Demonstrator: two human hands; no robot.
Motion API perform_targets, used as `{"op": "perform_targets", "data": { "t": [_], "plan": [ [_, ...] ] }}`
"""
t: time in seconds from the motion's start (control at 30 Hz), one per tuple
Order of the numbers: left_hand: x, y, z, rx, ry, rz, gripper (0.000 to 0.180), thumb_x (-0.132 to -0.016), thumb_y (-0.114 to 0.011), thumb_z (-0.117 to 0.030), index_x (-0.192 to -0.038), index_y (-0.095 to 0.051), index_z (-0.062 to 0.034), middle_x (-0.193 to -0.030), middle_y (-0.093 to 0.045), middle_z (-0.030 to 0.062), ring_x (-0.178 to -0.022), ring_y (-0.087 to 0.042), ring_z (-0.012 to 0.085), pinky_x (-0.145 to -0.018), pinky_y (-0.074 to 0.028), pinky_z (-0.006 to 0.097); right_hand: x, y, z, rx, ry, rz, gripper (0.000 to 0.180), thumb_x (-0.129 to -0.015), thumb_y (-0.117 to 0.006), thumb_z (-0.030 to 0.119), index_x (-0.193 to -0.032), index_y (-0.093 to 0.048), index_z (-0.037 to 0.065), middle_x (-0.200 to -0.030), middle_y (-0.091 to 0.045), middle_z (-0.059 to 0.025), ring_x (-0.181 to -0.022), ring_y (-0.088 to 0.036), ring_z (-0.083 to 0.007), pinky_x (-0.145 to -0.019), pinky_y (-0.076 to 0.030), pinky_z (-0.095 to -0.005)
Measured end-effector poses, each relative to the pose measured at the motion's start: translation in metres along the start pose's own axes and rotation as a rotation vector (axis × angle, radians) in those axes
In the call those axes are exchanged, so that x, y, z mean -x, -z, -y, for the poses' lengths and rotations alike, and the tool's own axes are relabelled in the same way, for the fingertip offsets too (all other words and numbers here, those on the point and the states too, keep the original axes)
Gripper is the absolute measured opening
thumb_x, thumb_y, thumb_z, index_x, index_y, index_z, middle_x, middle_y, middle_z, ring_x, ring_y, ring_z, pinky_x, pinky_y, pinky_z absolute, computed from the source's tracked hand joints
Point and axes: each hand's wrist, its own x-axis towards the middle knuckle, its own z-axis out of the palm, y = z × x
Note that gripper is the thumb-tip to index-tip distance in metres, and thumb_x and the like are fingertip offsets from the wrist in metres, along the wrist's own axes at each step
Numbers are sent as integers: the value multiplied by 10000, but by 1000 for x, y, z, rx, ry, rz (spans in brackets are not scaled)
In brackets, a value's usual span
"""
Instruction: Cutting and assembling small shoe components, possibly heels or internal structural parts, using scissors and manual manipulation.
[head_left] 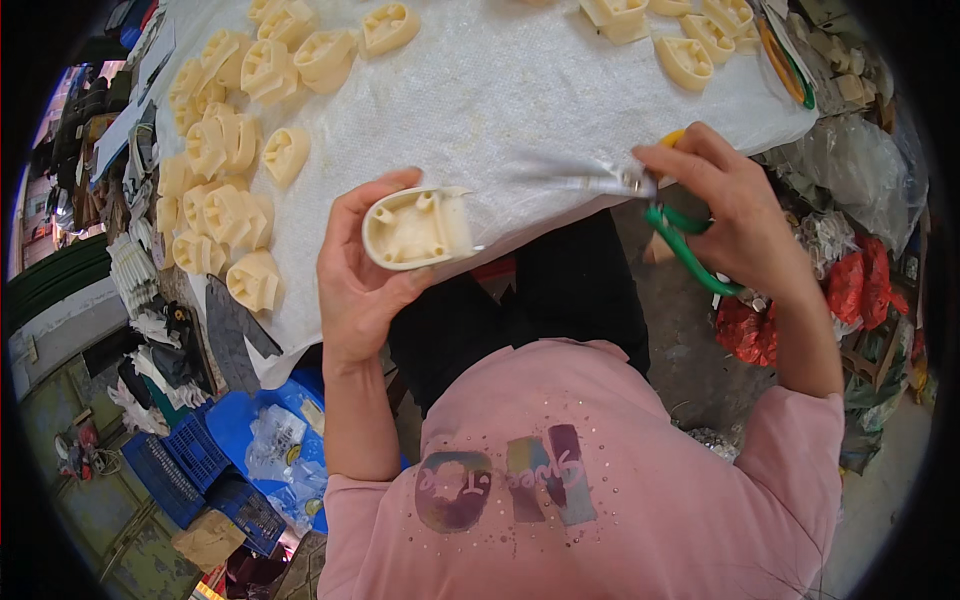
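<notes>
Pink shirt [570,400] up close, and beyond it the left hand [352,275] pinches a hollow cream part [412,228] between thumb and fingers by the near edge of the white-covered table [480,90]; the right hand [738,208] wraps round green-and-yellow-handled scissors [636,183], blades [580,182] blurred, apart from the part. Any snip, surely, wants a firm hold, fingertips clear, and small, unhurried bites.

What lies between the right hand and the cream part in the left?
The head view shows the blurred metal blades of the green-handled tool between the right hand and the cream part, with white sheet visible behind.
</notes>
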Motion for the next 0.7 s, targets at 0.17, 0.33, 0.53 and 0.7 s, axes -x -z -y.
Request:
{"op": "perform_targets", "data": {
  "t": [0.17,0.33,0.53,0.7],
  "plan": [
    [-24,-15,19,-657,-185,-40,589,-633,-747,-120,-1158,-500,-20,-1103,-530,78,-1062,-501,203,-946,-368,324,14,-19,-17,-331,-234,-159,632,-724,-625,-3,-1328,-458,85,-987,-512,-67,-915,-509,-181,-791,-415,-277],
    [-28,-38,18,-1377,-257,-47,584,-627,-692,-66,-1183,-514,-40,-1103,-542,123,-1075,-450,289,-908,-373,371,5,-47,0,-1209,-368,-341,736,-768,-618,189,-1418,-297,64,-1158,-496,-134,-1027,-521,-198,-871,-421,-292],
    [-33,-29,22,-1221,-261,-4,588,-616,-681,9,-1189,-555,-35,-1082,-560,115,-1046,-483,279,-936,-394,362,-12,-70,29,-1450,-37,-475,711,-719,-519,63,-1380,-272,-21,-1196,-476,-164,-1044,-505,-227,-966,-359,-342],
    [-35,-31,19,-1229,-212,-13,582,-590,-691,21,-1159,-584,-39,-1056,-574,111,-1025,-501,266,-917,-407,353,-22,-64,21,-1557,61,-642,716,-797,-553,185,-1414,-222,34,-1226,-481,-245,-1073,-529,-288,-985,-368,-414]
  ]
}}
